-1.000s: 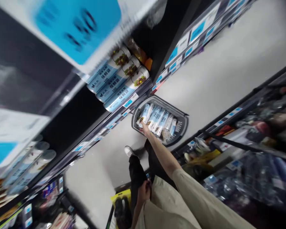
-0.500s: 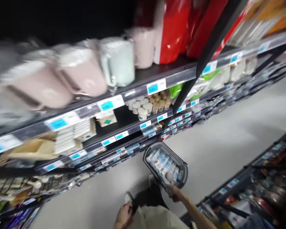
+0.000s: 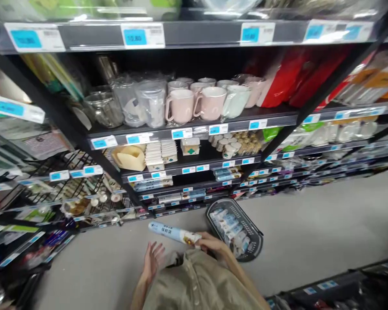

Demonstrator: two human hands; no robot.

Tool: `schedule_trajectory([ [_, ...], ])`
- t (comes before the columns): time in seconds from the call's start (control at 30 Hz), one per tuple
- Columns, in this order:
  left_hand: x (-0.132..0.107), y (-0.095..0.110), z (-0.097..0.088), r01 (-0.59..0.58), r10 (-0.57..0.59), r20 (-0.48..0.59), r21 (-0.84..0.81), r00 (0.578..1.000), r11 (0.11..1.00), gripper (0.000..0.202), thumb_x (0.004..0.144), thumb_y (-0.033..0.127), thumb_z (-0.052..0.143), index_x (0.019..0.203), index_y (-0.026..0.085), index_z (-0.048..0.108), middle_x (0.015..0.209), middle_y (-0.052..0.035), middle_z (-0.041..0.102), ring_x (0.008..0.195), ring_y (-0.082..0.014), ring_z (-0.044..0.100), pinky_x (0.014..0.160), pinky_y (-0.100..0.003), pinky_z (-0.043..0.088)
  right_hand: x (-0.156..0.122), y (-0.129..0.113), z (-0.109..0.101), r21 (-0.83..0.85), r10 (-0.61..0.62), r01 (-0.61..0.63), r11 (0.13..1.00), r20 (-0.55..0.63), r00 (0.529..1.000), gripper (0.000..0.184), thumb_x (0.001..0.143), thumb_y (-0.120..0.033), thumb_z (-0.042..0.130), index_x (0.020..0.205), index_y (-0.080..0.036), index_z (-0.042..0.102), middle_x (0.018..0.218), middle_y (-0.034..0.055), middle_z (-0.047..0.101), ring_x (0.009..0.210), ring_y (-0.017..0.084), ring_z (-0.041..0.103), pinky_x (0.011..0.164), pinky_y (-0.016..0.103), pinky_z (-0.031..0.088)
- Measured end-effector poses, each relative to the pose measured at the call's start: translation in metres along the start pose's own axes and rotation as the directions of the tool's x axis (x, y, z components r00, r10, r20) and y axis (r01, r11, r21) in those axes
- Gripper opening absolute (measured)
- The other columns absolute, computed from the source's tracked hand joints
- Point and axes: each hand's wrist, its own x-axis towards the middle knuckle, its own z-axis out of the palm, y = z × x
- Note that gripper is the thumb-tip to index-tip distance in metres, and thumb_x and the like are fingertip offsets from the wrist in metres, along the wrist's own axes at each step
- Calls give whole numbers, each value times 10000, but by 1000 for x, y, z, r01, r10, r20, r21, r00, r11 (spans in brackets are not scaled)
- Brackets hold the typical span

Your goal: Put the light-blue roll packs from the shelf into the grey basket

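My right hand [image 3: 211, 245] grips one end of a long blue-and-white roll [image 3: 173, 233], which points left just above the floor. My left hand [image 3: 153, 260] is open with fingers spread, a little below the roll and apart from it. A dark plastic basket [image 3: 254, 245] lies on the floor to the right of my right hand, filled with several similar blue-and-white rolls [image 3: 230, 224]. My beige clothing [image 3: 198, 284] fills the bottom middle of the view.
Black shelving [image 3: 194, 122] with blue price tags runs across the view, carrying pink and pale green mugs [image 3: 207, 102], clear jars [image 3: 105, 108], red packets [image 3: 281, 84] and small goods. Wire racks [image 3: 74, 189] stand at left. Grey floor [image 3: 326, 224] stretches right. Another shelf edge [image 3: 330, 286] sits at lower right.
The view swung up from the basket to the shelves. My right hand left the basket with one roll and came toward me. My left hand opened.
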Motion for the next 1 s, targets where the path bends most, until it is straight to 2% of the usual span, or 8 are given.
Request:
schedule_trajectory([
  [0.1, -18, 33, -27, -215, 203, -89, -159, 975, 964, 750, 778, 918, 253, 1090, 349, 628, 1366, -134, 713, 1370, -331, 640, 991, -571, 573, -7, 0, -5, 15, -40, 37, 999, 404, 914, 264, 544, -365, 815, 773, -243, 763, 805, 89, 749, 651, 237, 684, 522, 313, 549],
  [0.2, -27, 57, -41, -267, 243, -110, -358, 964, 895, 520, 832, 759, 504, 1013, 287, 625, 1196, -169, 750, 1320, -381, 666, 1008, -551, 568, -3, 19, 4, -14, -35, 47, 999, 454, 891, 428, 548, -410, 859, 939, -255, 777, 805, 36, 737, 607, 208, 663, 527, 308, 561],
  [0.37, -28, 70, -39, -274, 223, -159, -520, 962, 809, 174, 812, 375, 650, 893, 253, 555, 926, -86, 735, 1083, -331, 764, 949, -450, 578, 15, 54, 42, 315, -6, 7, 949, -4, 1000, 525, 724, -686, 750, 1041, -269, 715, 782, 50, 733, 612, 253, 713, 605, 392, 629],
  [0.47, -30, 79, -30, -279, 214, -180, -561, 960, 780, 123, 767, 291, 634, 848, 237, 559, 867, -51, 721, 1011, -277, 768, 956, -400, 564, 22, 52, 55, 458, 71, 44, 888, -230, 971, 556, 727, -750, 700, 976, -253, 691, 851, 90, 747, 655, 284, 732, 576, 415, 634],
  [0.63, -37, 104, -15, -318, 259, -188, -656, 947, 684, 150, 659, 260, 636, 779, 222, 553, 792, 8, 677, 906, -210, 742, 1030, -397, 539, 17, 21, 56, 329, -29, 237, 914, -529, 848, 444, 752, -645, 639, 892, -226, 681, 791, 45, 701, 607, 211, 632, 438, 296, 521],
  [0.77, -41, 115, -12, -298, 260, -176, -770, 949, 564, 124, 636, 210, 629, 741, 213, 564, 770, 10, 669, 853, -191, 726, 1016, -382, 541, 8, 1, 54, 248, -97, 314, 916, -624, 775, 340, 758, -524, 587, 846, -210, 684, 642, -15, 579, 484, 139, 464, 360, 235, 347],
  [0.87, -44, 116, -13, -269, 257, -145, -785, 956, 558, 115, 680, 206, 680, 763, 204, 601, 790, 4, 686, 883, -199, 734, 1019, -380, 537, 7, -2, 56, 230, -123, 356, 906, -663, 739, 294, 739, -480, 575, 771, -205, 673, 589, -25, 530, 467, 120, 408, 363, 228, 279],
  [1.0, -47, 111, -16, -263, 231, -152, -761, 961, 593, 178, 725, 250, 766, 824, 194, 630, 812, 4, 696, 906, -195, 737, 1034, -378, 519, 7, 2, 57, 277, -71, 315, 908, -638, 767, 285, 734, -478, 579, 770, -213, 678, 573, -33, 526, 434, 120, 394, 364, 235, 261],
])
